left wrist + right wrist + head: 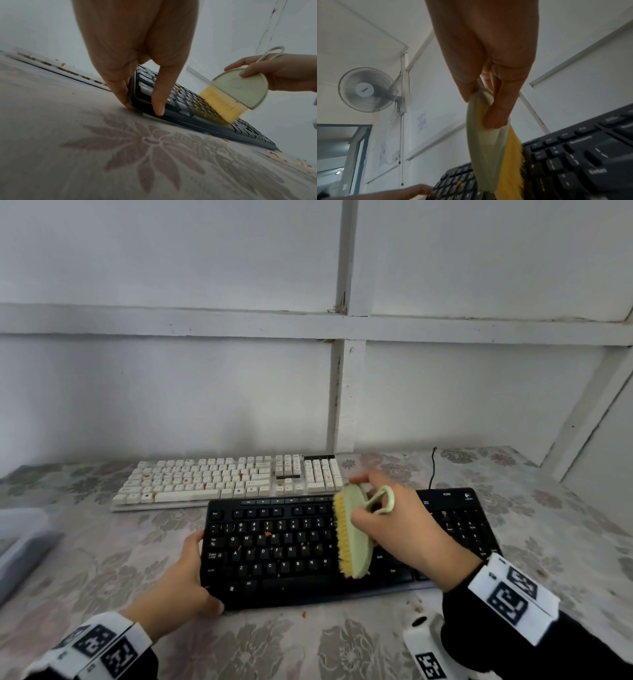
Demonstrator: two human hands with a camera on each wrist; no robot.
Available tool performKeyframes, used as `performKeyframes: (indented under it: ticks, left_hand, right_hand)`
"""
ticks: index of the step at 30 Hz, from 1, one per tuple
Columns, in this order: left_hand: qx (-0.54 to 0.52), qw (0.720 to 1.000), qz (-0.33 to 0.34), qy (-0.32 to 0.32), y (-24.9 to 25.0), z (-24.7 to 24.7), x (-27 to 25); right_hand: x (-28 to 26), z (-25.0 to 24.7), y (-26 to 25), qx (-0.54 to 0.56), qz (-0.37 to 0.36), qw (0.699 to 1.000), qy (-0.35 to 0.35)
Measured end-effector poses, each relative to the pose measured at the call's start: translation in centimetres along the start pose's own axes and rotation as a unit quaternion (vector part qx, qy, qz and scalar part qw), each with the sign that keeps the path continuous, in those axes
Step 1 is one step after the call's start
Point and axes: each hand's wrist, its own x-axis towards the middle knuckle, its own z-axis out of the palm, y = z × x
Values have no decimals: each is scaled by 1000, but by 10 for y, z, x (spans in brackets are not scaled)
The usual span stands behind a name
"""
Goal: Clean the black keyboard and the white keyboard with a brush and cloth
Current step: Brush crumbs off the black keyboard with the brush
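Note:
The black keyboard lies in front of me on the patterned tablecloth, with orange crumbs among its keys. My left hand grips its left edge, thumb on top and fingers along the side. My right hand pinches a pale green brush with yellow bristles, held on edge over the middle keys, bristles touching them. The white keyboard lies behind the black one, also dotted with orange crumbs. No cloth is in view.
Crumbs are scattered on the tablecloth by the black keyboard's front right edge. A grey tray or box sits at the left table edge. A black cable runs back toward the white panelled wall.

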Motion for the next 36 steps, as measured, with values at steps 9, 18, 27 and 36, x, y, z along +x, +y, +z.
performKeyframes:
  ticks: [9,18,27,36]
  left_hand:
    - [0,1000,1,0,-3,-1,2]
    - [-2,1000,-5,-2,-1,-2,1]
    - [8,1000,0,-3,-4,-2,3]
    - [14,1000,3,-4,0,-1,0]
  right_hand:
    - [-30,-3,10,18,40,997,-71]
    - [-12,1,7,10,21,1000,-17]
    - [-23,-10,0,25,29,998,-54]
    - [5,14,-3,17,-3,1000,2]
